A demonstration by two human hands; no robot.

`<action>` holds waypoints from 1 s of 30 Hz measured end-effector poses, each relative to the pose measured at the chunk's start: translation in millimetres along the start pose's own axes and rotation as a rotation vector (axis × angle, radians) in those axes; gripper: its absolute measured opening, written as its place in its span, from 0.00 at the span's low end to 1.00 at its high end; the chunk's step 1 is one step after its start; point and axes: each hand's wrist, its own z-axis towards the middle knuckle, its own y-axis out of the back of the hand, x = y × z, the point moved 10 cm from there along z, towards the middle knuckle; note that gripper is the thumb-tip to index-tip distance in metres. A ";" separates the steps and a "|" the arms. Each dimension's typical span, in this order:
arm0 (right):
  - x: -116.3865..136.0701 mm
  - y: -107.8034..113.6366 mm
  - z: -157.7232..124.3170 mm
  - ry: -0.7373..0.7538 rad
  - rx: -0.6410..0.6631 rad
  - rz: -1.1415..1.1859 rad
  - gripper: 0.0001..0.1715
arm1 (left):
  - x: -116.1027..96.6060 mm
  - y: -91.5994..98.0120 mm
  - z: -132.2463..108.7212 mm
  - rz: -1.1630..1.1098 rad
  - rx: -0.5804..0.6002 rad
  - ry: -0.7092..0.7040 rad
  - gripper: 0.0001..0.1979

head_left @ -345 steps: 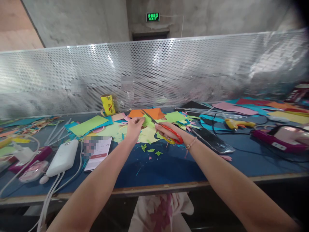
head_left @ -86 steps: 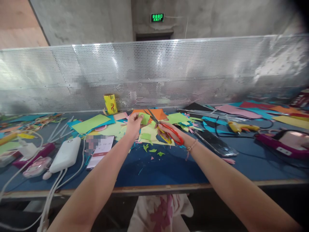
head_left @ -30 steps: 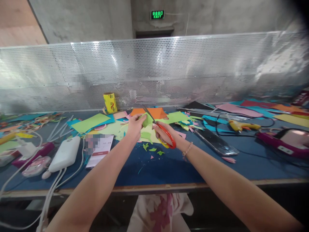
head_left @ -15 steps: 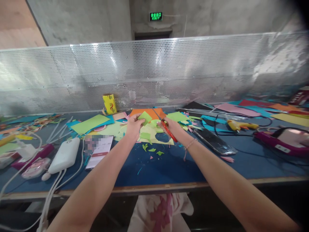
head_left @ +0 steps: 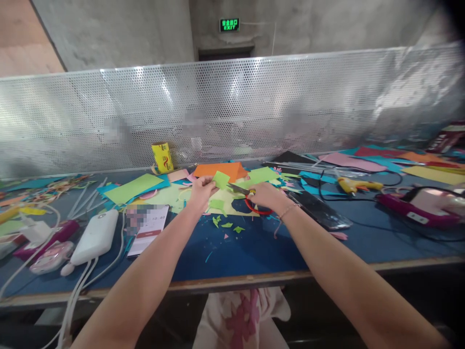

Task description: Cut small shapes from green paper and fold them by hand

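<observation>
My left hand [head_left: 202, 194] pinches a small green paper square [head_left: 221, 180] above the middle of the table. Red-handled scissors [head_left: 260, 210] are gripped in my right hand [head_left: 268, 196], their blades pointing left with the tips by the square's right edge. Beneath both hands spread pale green and yellow paper sheets, with an orange sheet [head_left: 218, 170] behind them. Small green scraps [head_left: 239, 229] lie on the blue table in front.
At the left are a white power bank [head_left: 95, 236] with cables and a phone [head_left: 149, 229]. A dark phone [head_left: 323, 212], a yellow glue gun [head_left: 358, 185] and a purple power strip [head_left: 417, 209] lie at the right. A perforated metal screen [head_left: 232, 111] stands behind.
The scissors have swung from pointing up and away to pointing left, towards the green square. My right hand has turned with them. The view has shifted slightly.
</observation>
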 end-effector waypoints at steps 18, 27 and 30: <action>24.8 15.6 1.8 0.081 -0.166 1.249 0.08 | 9.5 -28.6 -14.6 0.182 0.237 0.071 0.15; 29.3 28.3 -3.4 0.151 -0.233 0.961 0.08 | 3.3 -20.9 -9.3 0.364 0.183 0.072 0.13; 40.8 30.0 -5.7 0.217 -0.185 0.904 0.11 | 2.0 -27.4 -10.9 0.443 0.254 0.023 0.11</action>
